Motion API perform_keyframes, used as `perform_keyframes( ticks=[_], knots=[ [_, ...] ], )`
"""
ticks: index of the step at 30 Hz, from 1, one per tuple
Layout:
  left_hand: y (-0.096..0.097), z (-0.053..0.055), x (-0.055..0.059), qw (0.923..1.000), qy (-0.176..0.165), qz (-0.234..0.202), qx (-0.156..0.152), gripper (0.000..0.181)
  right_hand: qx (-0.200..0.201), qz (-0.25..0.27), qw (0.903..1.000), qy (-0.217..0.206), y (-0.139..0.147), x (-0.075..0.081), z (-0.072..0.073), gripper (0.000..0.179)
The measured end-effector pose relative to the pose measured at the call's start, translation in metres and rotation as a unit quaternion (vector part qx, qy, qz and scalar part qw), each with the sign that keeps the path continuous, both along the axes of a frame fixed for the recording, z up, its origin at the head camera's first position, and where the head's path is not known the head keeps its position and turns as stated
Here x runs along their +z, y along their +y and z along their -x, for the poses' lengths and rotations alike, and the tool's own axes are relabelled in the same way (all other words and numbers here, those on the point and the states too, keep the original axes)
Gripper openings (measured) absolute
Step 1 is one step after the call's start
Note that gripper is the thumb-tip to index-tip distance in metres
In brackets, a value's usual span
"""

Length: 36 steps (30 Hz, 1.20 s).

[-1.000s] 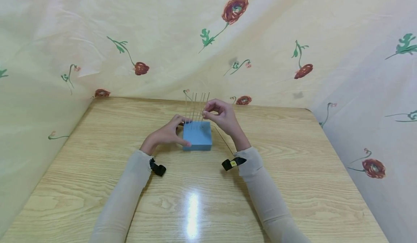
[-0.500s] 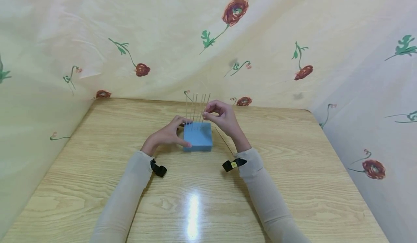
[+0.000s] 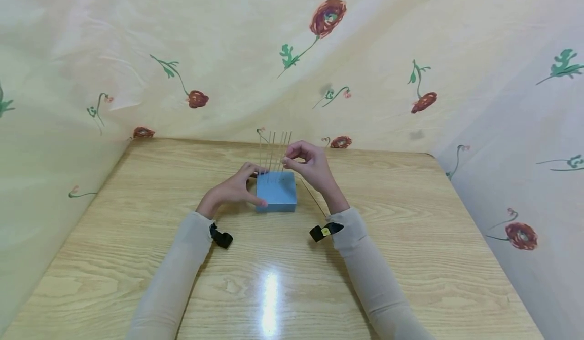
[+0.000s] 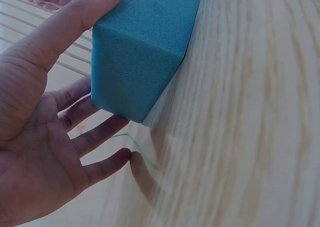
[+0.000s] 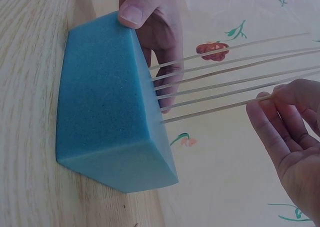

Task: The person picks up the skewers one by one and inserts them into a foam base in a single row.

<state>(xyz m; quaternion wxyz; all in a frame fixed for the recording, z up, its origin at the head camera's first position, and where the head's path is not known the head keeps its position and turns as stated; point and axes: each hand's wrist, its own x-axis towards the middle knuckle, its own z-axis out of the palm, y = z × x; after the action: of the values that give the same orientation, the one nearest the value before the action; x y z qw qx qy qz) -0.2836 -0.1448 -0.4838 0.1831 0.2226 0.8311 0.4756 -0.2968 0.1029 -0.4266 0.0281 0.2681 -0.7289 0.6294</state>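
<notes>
A blue foam block (image 3: 276,193) rests on the wooden table, with several thin wooden sticks (image 3: 269,152) standing in a row in its top. My left hand (image 3: 234,185) holds the block from its left side, thumb at the front edge and fingers spread behind; the left wrist view shows the blue block (image 4: 135,52) between them. Between thumb and fingertips, my right hand (image 3: 315,167) pinches the rightmost stick (image 5: 210,110) partway up. The lower end of that stick meets the block's top face in the right wrist view.
One more thin stick (image 3: 314,196) lies on the table (image 3: 388,218) to the right of the block, partly under the right wrist. Floral cloth (image 3: 228,51) hangs behind the table and along both sides.
Both hands keep their hold, the left on the foam block and the right on the stick. The whole head view shifts only slightly.
</notes>
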Motion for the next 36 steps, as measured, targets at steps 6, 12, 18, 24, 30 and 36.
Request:
perform_keyframes(
  ticks=[6,12,18,24,30,36],
  knots=[
    [-0.001,0.0,0.0,1.0,0.001,-0.003,0.0,0.091,-0.008,-0.011,0.9998,-0.014,-0.001,0.001,0.001,0.01],
    [-0.003,0.0,-0.002,1.0,0.004,-0.003,-0.004,0.091,-0.006,-0.014,0.9998,-0.013,-0.001,0.0,0.001,0.011],
    [-0.003,-0.001,-0.002,1.0,0.001,-0.007,-0.004,0.09,-0.008,-0.036,0.9993,-0.01,0.001,0.003,-0.001,0.011],
    [-0.001,-0.002,0.0,1.0,0.001,-0.002,-0.006,0.091,-0.001,-0.06,0.9981,-0.013,0.006,0.007,-0.001,0.011],
    [-0.001,0.0,0.001,1.0,-0.001,0.001,-0.005,0.091,0.022,-0.095,0.9952,-0.007,0.011,0.016,0.003,0.014],
    [-0.002,0.0,0.001,1.0,-0.006,-0.001,-0.004,0.089,0.037,-0.142,0.989,-0.021,0.025,0.024,0.008,0.025]
  ],
)
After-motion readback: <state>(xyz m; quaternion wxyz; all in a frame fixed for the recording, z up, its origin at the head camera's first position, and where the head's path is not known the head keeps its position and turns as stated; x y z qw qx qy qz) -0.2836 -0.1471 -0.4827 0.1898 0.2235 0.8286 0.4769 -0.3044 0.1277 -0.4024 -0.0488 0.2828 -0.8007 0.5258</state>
